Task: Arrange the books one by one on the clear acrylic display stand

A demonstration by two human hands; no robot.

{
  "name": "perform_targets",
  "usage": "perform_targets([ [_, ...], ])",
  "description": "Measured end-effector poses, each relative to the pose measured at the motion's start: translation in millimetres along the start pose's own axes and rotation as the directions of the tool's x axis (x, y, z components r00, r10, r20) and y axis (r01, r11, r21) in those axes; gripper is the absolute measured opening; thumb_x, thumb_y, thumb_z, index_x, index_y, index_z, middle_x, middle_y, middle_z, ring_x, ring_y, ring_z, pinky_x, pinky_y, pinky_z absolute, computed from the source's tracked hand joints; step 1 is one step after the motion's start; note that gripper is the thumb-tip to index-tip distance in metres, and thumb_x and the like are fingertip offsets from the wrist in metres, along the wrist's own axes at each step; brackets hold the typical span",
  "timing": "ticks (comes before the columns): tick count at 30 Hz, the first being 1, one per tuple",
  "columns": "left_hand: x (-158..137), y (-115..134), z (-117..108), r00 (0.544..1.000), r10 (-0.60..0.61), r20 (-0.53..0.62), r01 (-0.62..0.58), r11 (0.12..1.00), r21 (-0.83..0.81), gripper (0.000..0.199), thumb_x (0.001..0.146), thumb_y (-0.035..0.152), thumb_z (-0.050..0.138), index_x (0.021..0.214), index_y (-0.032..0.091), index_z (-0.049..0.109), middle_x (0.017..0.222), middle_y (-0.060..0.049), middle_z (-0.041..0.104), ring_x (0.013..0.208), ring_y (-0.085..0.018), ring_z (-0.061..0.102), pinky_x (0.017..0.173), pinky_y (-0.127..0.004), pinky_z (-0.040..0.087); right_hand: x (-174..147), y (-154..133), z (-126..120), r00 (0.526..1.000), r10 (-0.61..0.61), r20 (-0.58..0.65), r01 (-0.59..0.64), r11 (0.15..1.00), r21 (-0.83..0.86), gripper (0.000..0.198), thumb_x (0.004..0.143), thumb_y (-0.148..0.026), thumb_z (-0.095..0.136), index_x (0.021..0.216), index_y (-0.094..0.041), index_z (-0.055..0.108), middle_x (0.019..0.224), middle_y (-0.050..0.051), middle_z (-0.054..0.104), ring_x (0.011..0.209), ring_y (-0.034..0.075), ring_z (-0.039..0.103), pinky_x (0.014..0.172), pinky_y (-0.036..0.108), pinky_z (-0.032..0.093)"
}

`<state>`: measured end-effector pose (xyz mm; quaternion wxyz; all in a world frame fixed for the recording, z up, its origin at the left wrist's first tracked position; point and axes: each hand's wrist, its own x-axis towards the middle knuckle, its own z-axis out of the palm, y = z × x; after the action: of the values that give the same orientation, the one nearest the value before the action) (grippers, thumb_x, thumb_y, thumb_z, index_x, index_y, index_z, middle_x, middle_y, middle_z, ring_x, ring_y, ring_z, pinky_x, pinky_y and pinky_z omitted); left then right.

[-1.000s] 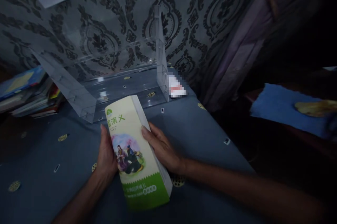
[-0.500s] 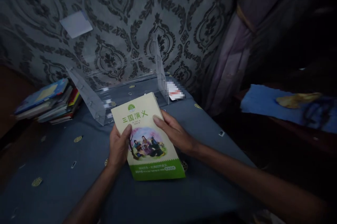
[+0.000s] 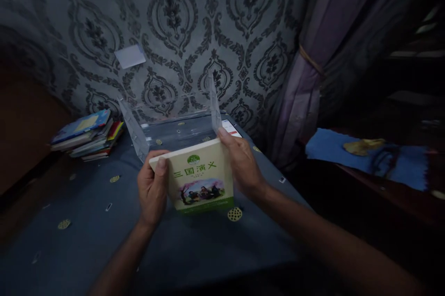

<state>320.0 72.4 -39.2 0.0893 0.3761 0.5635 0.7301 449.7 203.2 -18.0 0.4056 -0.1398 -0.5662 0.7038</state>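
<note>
"What have you got?"
"A book, tilted, green along its lower edge. My left grip is closed around its upper left corner, my right grip around the upper right one."
"And where is it?"
"Over the middle of the surface, nearer than the clear rack; stacked books lie off to the left."

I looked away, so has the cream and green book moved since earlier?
Yes: the book has shifted right, toward the right panel of the clear rack.
</note>
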Motion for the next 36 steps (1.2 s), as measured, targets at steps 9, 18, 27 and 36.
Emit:
perform_targets([
  [9, -7, 8, 8, 0.998, 0.041, -0.046, -0.042, 0.999, -0.02, 0.043, 0.09, 0.063, 0.064, 0.082, 0.02, 0.066, 0.063, 0.004, 0.052, 0.055, -0.009, 0.043, 0.047, -0.018, 0.035, -13, -3, 0, 0.992, -0.098, -0.084, 0.088, 0.99, -0.112, 0.051, 0.085, -0.066, 0.057, 0.063, -0.02, 0.057, 0.053, -0.002, 0.048, 0.049, 0.012, 0.044, 0.044, 0.024, 0.036],
  [18, 2, 15, 0, 0.997, 0.065, -0.028, -0.065, 0.998, 0.008, 0.035, 0.085, 0.054, 0.075, 0.081, 0.02, 0.069, 0.068, 0.004, 0.059, 0.057, -0.007, 0.047, 0.048, -0.014, 0.036, -47, 69, -41, 0.99, 0.031, 0.14, -0.01, 0.989, -0.144, 0.058, 0.084, -0.072, 0.064, 0.106, -0.019, 0.073, 0.1, 0.007, 0.077, 0.093, 0.025, 0.072, 0.088, 0.04, 0.059],
  [27, 7, 4, -12, 0.98, -0.029, 0.194, 0.04, 0.998, -0.053, 0.031, 0.077, 0.046, 0.084, 0.081, 0.017, 0.075, 0.072, 0.0, 0.067, 0.061, -0.013, 0.064, 0.055, -0.021, 0.054, -39, 84, -79, 0.865, 0.246, 0.437, -0.047, 0.907, -0.419, 0.045, 0.085, -0.056, 0.071, 0.109, -0.019, 0.077, 0.107, 0.005, 0.078, 0.104, 0.03, 0.072, 0.097, 0.048, 0.056],
  [36, 13, 11, -48, 0.545, 0.217, 0.81, -0.604, 0.772, 0.199, 0.032, 0.1, 0.026, 0.058, 0.129, 0.03, 0.071, 0.126, -0.007, 0.075, 0.122, -0.024, 0.068, 0.112, -0.042, 0.05, 44, 120, -86, 0.873, -0.182, 0.453, 0.431, 0.723, -0.54, 0.036, 0.093, -0.037, 0.065, 0.124, -0.022, 0.073, 0.135, 0.012, 0.069, 0.131, 0.027, 0.059, 0.115, 0.049, 0.043],
])
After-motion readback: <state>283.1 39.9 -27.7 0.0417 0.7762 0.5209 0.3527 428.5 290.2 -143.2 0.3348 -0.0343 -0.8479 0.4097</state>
